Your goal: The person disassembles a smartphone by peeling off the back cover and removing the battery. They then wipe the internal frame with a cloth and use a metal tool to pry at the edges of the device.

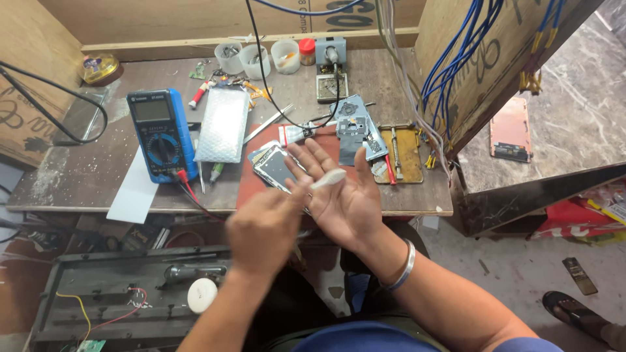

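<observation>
The left hand (264, 225), grip closed, pinches a small white stick-like tool (328, 178) and appears to dab its tip onto the right hand (342, 199), held palm-up with fingers spread and nothing in it. Just beyond lie opened phones (274, 166) on the tabletop (85, 173); multimeter (160, 133) leads and a black cable (261, 72) crowd the reach.

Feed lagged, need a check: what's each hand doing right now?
Left hand: closed, pinching a small white tool.
Right hand: open, palm up, holding nothing; the tool's tip lies over its palm.
</observation>
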Demonstrator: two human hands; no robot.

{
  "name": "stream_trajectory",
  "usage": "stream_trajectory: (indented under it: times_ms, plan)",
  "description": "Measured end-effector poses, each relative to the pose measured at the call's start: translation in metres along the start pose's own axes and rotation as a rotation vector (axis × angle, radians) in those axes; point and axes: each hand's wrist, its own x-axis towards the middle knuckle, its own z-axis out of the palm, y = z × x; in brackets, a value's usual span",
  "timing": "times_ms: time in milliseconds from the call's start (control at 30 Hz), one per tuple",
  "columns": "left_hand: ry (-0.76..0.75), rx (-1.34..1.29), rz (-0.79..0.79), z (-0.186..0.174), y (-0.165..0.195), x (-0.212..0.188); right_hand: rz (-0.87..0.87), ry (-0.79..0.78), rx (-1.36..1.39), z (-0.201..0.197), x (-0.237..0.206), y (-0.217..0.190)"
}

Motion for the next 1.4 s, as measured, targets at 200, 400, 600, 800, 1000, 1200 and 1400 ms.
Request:
stream_trajectory:
  times_ms: [200,400,600,800,1000,1200,1400]
  plan:
    - [0.07,0.101,-0.166,-0.008,0.008,0.009,0.029,0.003,-0.079,-0.001,-0.001,0.0]
    - [-0.091,0.413,-0.118,-0.005,0.008,0.007,0.038,0.019,0.187,-0.005,0.001,-0.003]
    - [-0.096,-0.079,0.107,0.002,-0.001,-0.004,0.051,0.007,0.188,-0.007,-0.001,-0.001]
    - [0.03,0.058,0.088,-0.008,-0.002,0.007,0.041,0.022,0.059,-0.008,-0.001,-0.003]
    - [0.06,0.218,-0.224,-0.011,0.011,0.012,0.06,-0.001,0.003,-0.008,-0.001,0.0]
    - [-0.201,0.48,-0.068,-0.018,0.017,0.029,0.044,0.062,0.019,-0.008,-0.005,0.001]
    - [-0.143,-0.036,0.062,-0.027,0.038,0.027,-0.009,0.071,-0.012,-0.005,-0.004,-0.002]
